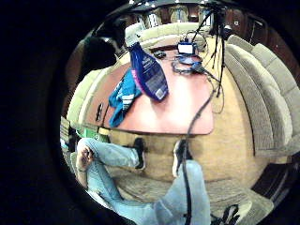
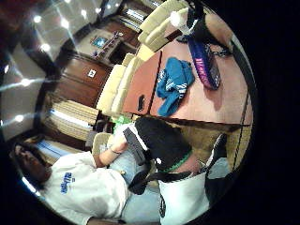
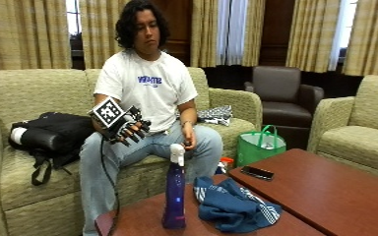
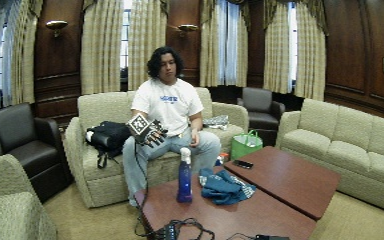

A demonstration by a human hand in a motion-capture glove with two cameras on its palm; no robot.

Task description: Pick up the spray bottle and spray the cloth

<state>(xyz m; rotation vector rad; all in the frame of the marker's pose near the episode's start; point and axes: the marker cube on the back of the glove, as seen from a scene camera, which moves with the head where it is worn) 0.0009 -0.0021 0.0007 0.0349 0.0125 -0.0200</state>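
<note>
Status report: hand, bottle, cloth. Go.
Gloved right hand raised above lap, fingers loosely curled, holding nothing. Spray bottle upright on table, untouched. Blue cloth crumpled beside it. Nothing blocking the reach.

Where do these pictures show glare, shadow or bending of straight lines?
Thumb side palm view: ceiling lights flare into star streaks; the table edge curves. Little finger side palm view: the spray bottle leans, stretched by the lens. Outside view: bright windows behind; the blue cloth lies evenly lit, with soft shadow.

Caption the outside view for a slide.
Seated person raises gloved right hand above lap; spray bottle stands untouched beside blue cloth on table.
</note>
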